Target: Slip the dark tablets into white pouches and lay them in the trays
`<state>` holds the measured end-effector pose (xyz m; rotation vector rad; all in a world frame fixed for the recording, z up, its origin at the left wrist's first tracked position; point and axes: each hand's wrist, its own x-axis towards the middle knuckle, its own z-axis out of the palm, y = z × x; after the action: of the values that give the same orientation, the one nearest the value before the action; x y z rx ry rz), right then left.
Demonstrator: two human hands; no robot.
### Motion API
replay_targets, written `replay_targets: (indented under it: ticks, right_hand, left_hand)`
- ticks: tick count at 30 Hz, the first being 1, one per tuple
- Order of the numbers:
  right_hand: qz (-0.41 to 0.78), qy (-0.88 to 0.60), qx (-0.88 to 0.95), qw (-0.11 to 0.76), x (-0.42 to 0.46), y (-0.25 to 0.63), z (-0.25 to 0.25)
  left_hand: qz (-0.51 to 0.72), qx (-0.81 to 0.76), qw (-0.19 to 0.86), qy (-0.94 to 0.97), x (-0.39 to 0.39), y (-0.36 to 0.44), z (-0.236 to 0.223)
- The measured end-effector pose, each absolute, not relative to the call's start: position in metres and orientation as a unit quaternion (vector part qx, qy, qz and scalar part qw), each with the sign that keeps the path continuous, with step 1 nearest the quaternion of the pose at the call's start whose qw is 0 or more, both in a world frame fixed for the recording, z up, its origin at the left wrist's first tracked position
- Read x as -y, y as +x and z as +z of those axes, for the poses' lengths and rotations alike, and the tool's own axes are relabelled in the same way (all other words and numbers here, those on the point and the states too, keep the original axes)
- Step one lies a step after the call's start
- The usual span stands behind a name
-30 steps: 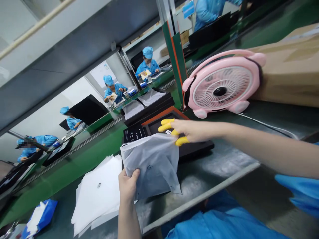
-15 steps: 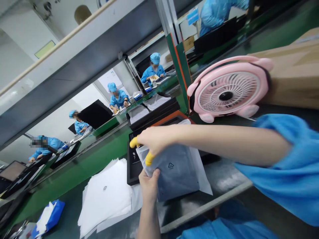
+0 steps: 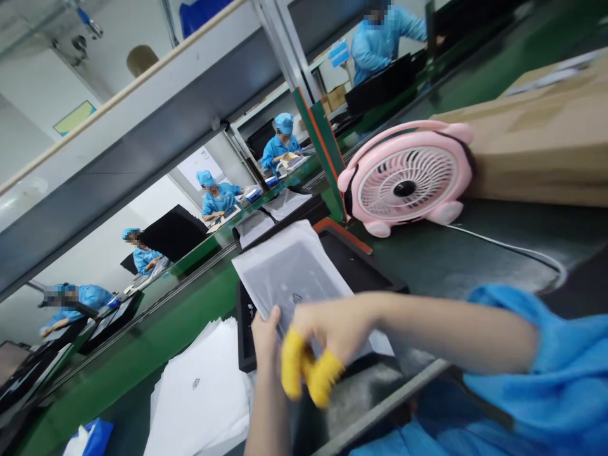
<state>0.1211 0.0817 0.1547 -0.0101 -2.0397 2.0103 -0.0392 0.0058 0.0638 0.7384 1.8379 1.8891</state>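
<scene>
Above the counter [image 3: 484, 247], a translucent white sleeve [image 3: 254, 263] with a dark flat panel [image 3: 306, 269] inside lay at a slant over a black box [image 3: 354, 263]. Its long axis ran from upper left down toward lower right. The left grip [image 3: 266, 335] was at the sleeve's left edge, pinching it with the thumb on top. Nearer the lower end hung the right grip [image 3: 335, 326], in front of the sleeve, so that most of the sleeve lay up and beyond it. Its fingers were bent, the yellow finger cots [image 3: 293, 364] somewhat spread with nothing visible between them; blur hid whether it touched the sleeve. White sheets [image 3: 194, 389] were stacked beside the left forearm, and a pink fan [image 3: 406, 190] stood farther right.
</scene>
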Motion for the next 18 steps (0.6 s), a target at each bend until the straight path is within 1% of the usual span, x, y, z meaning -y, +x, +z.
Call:
replay_targets:
  ticks: [1, 2, 3, 4, 6, 8, 11, 12, 15, 18]
  right_hand:
    - [0.702, 0.061, 0.71, 0.002, -0.073, 0.12, 0.127]
    - [0.683, 0.147, 0.694, -0.175, -0.067, 0.117, 0.099]
    - [0.698, 0.153, 0.657, -0.243, -0.063, 0.111, 0.072]
    - [0.73, 0.129, 0.621, -0.253, -0.061, 0.103, 0.047]
    - [0.733, 0.105, 0.606, -0.29, -0.064, 0.088, 0.009]
    - [0.763, 0.08, 0.586, -0.261, -0.073, 0.077, -0.013]
    - [0.812, 0.042, 0.556, -0.174, -0.092, 0.071, -0.023]
    - [0.816, 0.037, 0.554, -0.16, -0.097, 0.071, -0.023]
    - [0.815, 0.042, 0.553, -0.165, -0.106, 0.072, -0.022]
    - [0.809, 0.056, 0.556, -0.183, -0.108, 0.071, -0.023]
  left_hand:
    - [0.677, -0.651, 0.22, 0.262, -0.018, -0.046, 0.073]
    - [0.679, -0.643, 0.25, 0.251, -0.032, -0.051, 0.083]
    - [0.673, -0.645, 0.278, 0.234, -0.048, -0.056, 0.092]
    - [0.658, -0.655, 0.302, 0.217, -0.065, -0.058, 0.099]
    - [0.621, -0.683, 0.331, 0.197, -0.1, -0.058, 0.103]
    - [0.591, -0.705, 0.341, 0.194, -0.13, -0.054, 0.096]
    - [0.548, -0.731, 0.353, 0.2, -0.157, -0.046, 0.071]
    - [0.533, -0.739, 0.357, 0.206, -0.162, -0.045, 0.064]
    - [0.488, -0.759, 0.362, 0.232, -0.167, -0.044, 0.051]
    - [0.453, -0.784, 0.331, 0.266, -0.162, -0.042, 0.054]
